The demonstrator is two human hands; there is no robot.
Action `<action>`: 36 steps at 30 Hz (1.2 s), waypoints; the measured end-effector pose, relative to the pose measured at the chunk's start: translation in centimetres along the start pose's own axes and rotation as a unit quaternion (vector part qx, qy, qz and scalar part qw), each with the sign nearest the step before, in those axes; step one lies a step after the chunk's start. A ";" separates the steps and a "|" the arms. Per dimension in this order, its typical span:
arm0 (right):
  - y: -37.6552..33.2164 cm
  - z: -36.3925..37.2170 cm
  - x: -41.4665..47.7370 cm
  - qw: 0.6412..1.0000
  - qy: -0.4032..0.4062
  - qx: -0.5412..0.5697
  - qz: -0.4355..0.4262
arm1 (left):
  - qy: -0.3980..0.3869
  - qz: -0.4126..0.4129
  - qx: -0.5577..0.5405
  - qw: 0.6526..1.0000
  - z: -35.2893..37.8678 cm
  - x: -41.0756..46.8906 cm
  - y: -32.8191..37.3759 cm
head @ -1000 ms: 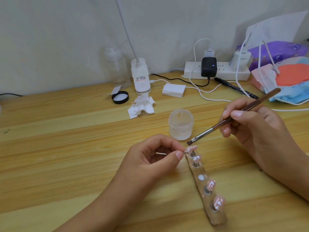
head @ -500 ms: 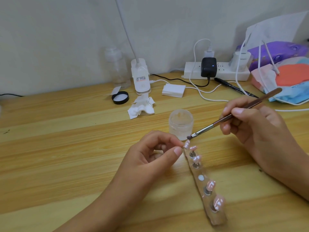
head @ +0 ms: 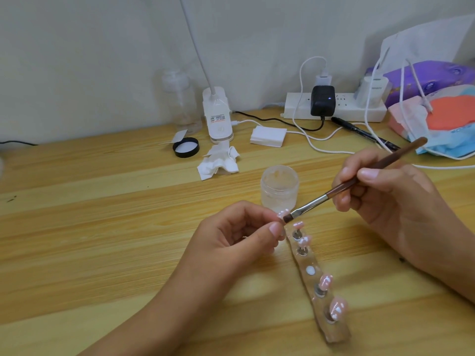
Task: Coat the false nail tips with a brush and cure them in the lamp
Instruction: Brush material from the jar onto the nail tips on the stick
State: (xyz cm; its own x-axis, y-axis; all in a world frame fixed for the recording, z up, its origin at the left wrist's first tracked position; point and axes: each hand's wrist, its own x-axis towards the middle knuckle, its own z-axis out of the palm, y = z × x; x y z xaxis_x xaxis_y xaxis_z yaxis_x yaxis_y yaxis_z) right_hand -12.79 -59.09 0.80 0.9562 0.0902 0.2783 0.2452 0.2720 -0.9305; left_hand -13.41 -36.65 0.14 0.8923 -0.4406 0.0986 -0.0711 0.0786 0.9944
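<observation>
A small false nail tip (head: 282, 215), pale pink and glossy with white glints, sits just left of the far end of the holder strip. The left hand (head: 236, 235) pinches it between thumb and forefinger, the other fingers curled under. What the fingers grip below the tip is hidden.

The dark bristles of the brush (head: 314, 203) touch the tip's right edge. The brush has a silver collar and a reddish-brown handle that slants up to the far right. The right hand (head: 385, 199) grips the handle like a pen, thumb on top and fingertips underneath.

The clear holder strip (head: 312, 260) lies on the wooden table (head: 102, 201), running from just below the pinched tip toward the near right. Four more pink tips (head: 338, 308) stand on small metal pegs along it, two at the far end and two at the near end. Between those pairs is one bare white spot.

Just beyond the brush head stands an open, frosted jar (head: 279, 188). Farther left lie a crumpled tissue (head: 218, 163) and a black lid (head: 185, 147). Behind them are a white clip lamp (head: 217, 115) and a clear bottle (head: 181, 98). Along the wall to the right are a flat white box (head: 268, 136), a power strip (head: 334, 107) with plugs and cables, a black pen (head: 365, 133) and a heap of face masks (head: 442, 124).
</observation>
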 end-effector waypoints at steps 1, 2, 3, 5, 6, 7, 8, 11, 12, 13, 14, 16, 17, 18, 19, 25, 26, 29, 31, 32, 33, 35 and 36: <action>0.1 0.0 0.0 1.000 -0.003 -0.005 0.000 | 0.000 0.000 0.001 1.000 0.0 0.0 0.0; 0.1 -0.1 0.0 1.000 -0.004 -0.010 -0.001 | -0.001 0.001 0.002 1.000 0.0 0.0 0.0; 0.2 -0.2 0.0 1.000 -0.003 -0.016 -0.003 | -0.002 0.001 0.002 1.000 0.0 0.0 0.0; 0.3 -0.3 0.0 1.000 0.003 -0.025 -0.007 | 0.000 -0.001 -0.001 1.000 0.0 0.1 0.0; 0.3 -0.4 0.0 1.000 0.006 -0.028 -0.009 | 0.000 -0.003 0.000 1.000 0.0 0.1 0.0; 0.3 -0.4 0.1 0.999 0.007 -0.032 -0.013 | 0.000 -0.004 0.005 1.000 0.0 0.1 0.1; 0.3 -0.5 0.1 0.999 0.009 -0.039 -0.017 | 0.001 -0.005 0.014 1.000 -0.1 0.1 0.1; 0.3 -0.6 0.1 0.998 0.023 -0.050 -0.031 | 0.009 -0.012 0.041 0.999 -0.1 0.0 0.1; 0.3 -0.6 0.1 0.998 0.026 -0.044 -0.032 | 0.013 -0.014 0.046 0.999 -0.1 -0.1 0.1; 0.2 -0.5 0.1 0.999 0.027 -0.034 -0.031 | 0.016 -0.015 0.050 0.999 0.0 -0.1 0.2; 0.0 -0.5 0.1 0.999 0.027 -0.024 -0.028 | 0.017 -0.015 0.051 0.998 0.0 -0.1 0.2; -0.1 -0.4 0.1 0.999 0.027 -0.008 -0.017 | 0.015 -0.013 0.053 0.998 0.1 -0.1 0.3; -0.1 -0.3 0.1 1.000 0.026 -0.006 -0.011 | 0.014 -0.011 0.055 0.998 0.1 0.0 0.4; -0.2 -0.3 0.1 1.000 0.023 -0.007 -0.006 | 0.014 -0.010 0.056 0.998 0.2 0.0 0.4; -0.2 -0.2 0.1 1.000 0.019 -0.010 -0.003 | 0.014 -0.008 0.057 0.998 0.2 0.0 0.4; 0.0 -0.1 0.0 0.999 -0.007 -0.035 -0.010 | 0.012 -0.005 0.062 0.998 0.2 -0.1 0.5; 0.1 -0.2 -0.1 0.999 -0.007 -0.040 -0.013 | 0.011 -0.005 0.063 0.998 0.3 -0.1 0.5; 0.2 -0.4 -0.1 0.998 0.006 -0.056 -0.016 | 0.007 -0.005 0.065 0.998 0.3 -0.1 0.5; 0.3 -0.5 0.0 0.997 0.027 -0.063 -0.017 | 0.005 -0.005 0.063 0.998 0.3 -0.1 0.5; 0.3 -0.5 0.0 0.997 0.038 -0.066 -0.018 | 0.004 -0.005 0.062 0.998 0.3 -0.1 0.5; 0.3 -0.5 0.1 0.997 0.048 -0.065 -0.019 | 0.003 -0.005 0.062 0.998 0.3 -0.1 0.5; 0.1 -0.5 0.2 0.997 0.064 -0.045 -0.018 | 0.000 -0.005 0.063 0.998 0.3 -0.1 0.6; 0.0 -0.5 0.2 0.997 0.065 -0.029 -0.014 | 0.000 -0.005 0.065 0.998 0.3 -0.1 0.5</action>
State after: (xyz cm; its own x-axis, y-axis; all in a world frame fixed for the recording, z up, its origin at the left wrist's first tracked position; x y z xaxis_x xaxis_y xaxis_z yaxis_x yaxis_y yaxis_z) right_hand -12.50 -59.54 0.74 0.9608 -0.0425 0.2741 0.2767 0.2167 -0.9362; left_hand -13.71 -36.82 0.67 0.8933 -0.4406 0.0892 -0.1200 -0.0423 0.9919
